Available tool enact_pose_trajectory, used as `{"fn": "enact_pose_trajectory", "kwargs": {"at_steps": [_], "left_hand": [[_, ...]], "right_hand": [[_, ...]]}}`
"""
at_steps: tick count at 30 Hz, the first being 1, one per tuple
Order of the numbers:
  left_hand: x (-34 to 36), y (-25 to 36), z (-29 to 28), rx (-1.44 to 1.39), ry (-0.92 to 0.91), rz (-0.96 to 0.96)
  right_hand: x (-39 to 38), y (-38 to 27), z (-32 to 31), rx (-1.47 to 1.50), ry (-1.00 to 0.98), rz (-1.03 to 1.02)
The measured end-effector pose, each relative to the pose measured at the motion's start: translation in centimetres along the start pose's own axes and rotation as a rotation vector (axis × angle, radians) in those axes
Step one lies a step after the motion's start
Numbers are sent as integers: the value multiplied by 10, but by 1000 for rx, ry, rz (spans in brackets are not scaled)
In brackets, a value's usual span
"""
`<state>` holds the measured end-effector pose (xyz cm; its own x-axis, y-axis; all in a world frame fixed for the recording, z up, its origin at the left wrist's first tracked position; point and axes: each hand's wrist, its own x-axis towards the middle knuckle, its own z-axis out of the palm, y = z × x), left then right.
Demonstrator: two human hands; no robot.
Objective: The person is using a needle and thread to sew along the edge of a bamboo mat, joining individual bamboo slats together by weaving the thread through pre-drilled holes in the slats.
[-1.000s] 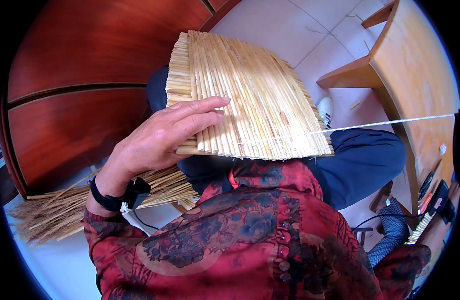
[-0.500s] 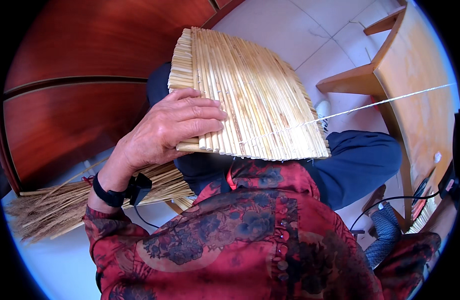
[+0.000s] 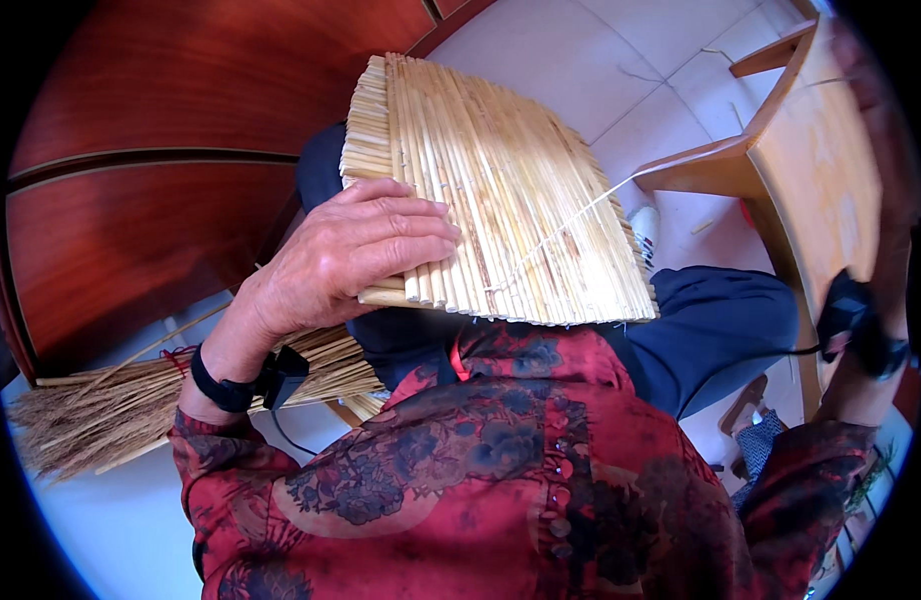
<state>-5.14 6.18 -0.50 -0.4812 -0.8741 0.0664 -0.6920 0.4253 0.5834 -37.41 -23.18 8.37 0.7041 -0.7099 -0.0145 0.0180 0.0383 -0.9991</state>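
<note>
A flat panel of straw-coloured stalks (image 3: 526, 170), set closely side by side, lies across the lap of a person in dark-blue trousers (image 3: 726, 320). The left hand (image 3: 371, 240) has its grip closed on the panel's near-left edge, fingers on top, thumb out of sight. A thin white cord (image 3: 611, 193) runs from the panel's near part toward the right; the right hand (image 3: 861, 75) is a blur at the rim, its grip impossible to read. Most of the panel appears formed, though the trailing cord suggests unfinished binding. Stalks with feathery brown heads (image 3: 101, 420) lie at left, near a red-brown wooden cabinet (image 3: 151, 85). At right, a light-brown wooden surface (image 3: 816, 170) crowds the working side; a black cable (image 3: 286, 437) below the left wrist could snag.
</note>
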Motion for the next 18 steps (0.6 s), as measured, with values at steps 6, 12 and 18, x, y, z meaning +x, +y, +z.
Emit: {"fn": "enact_pose_trajectory", "kwargs": {"at_steps": [6,12,18], "left_hand": [[0,1,0,34,-27,-34],[2,-1,0,43,-30,-40],[3,-2,2,34,-2,-42]], "right_hand": [[-48,111,165,-473,-510,-231],[-58,137,171,-444,-538,-180],[-59,137,171,-419,-570,-142]]}}
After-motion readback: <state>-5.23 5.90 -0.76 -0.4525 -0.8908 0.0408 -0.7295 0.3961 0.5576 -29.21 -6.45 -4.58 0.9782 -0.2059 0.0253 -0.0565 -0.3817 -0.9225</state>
